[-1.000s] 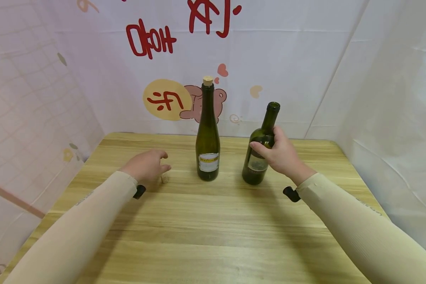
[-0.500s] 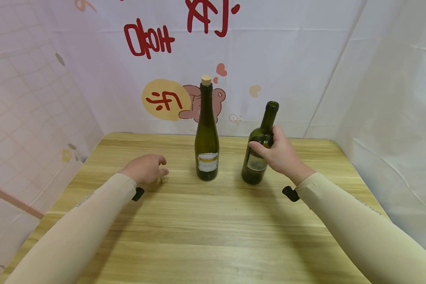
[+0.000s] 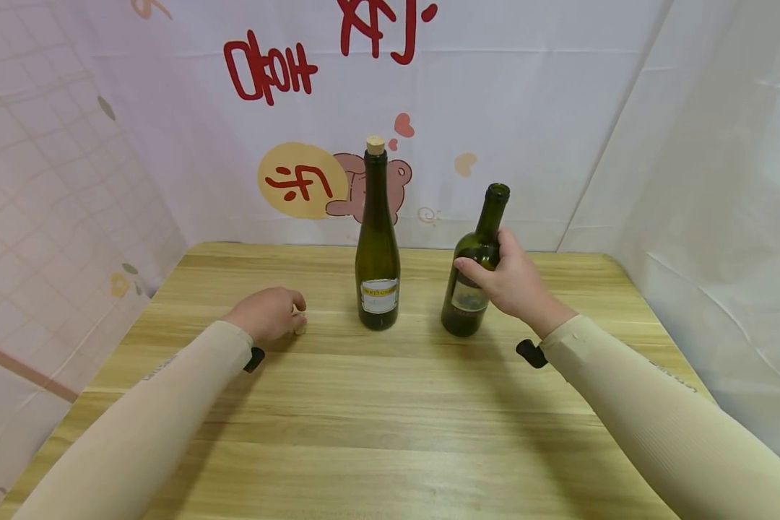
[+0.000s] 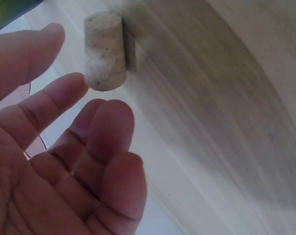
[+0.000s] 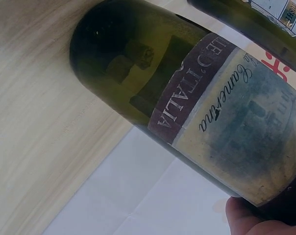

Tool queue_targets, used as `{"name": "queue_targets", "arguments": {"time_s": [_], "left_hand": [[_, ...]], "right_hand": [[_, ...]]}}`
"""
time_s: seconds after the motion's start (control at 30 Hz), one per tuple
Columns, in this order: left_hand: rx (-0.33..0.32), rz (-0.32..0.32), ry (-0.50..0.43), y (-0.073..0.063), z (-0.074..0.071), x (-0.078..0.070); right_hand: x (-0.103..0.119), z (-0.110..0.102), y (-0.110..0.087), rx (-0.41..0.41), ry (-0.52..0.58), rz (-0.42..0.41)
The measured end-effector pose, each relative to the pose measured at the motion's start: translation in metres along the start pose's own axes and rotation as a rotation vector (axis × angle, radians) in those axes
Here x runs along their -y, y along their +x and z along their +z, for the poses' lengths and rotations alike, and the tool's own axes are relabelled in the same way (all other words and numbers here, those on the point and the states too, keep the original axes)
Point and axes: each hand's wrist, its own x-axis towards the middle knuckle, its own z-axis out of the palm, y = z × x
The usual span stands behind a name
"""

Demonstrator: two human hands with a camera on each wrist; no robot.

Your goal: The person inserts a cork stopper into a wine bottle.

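In the head view my left hand is low over the left of the table, beside a small loose cork. The left wrist view shows the cork just past my index fingertip, with thumb and fingers apart and not closed round it; whether the fingertip touches it I cannot tell. My right hand grips the upper body of an uncorked green wine bottle, whose neck leans right in the head view. Left of that bottle stands a taller, slimmer green bottle with a cork in its mouth.
A wood-grain table bears everything. Behind it hangs a white cloth backdrop with red characters and a pink bear print. Pale cloth also hangs at both sides. Dark shapes show through the held bottle's glass, too unclear to name.
My left hand has lowered slightly towards me, its thumb and fingers coming around the loose cork as seen from the head. The right hand keeps its grip on the bottle.
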Motion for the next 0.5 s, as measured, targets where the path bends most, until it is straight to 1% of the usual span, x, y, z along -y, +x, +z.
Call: {"name": "queue_targets", "arguments": {"time_s": [0.1, 0.5], "left_hand": [[-0.002, 0.011, -0.007, 0.0012, 0.0027, 0.0004], [-0.013, 0.016, -0.014, 0.0031, 0.0081, -0.0004]], "right_hand": [[0.0, 0.0001, 0.0001, 0.001, 0.005, -0.002], [0.0003, 0.0005, -0.0002, -0.002, -0.002, 0.0]]}}
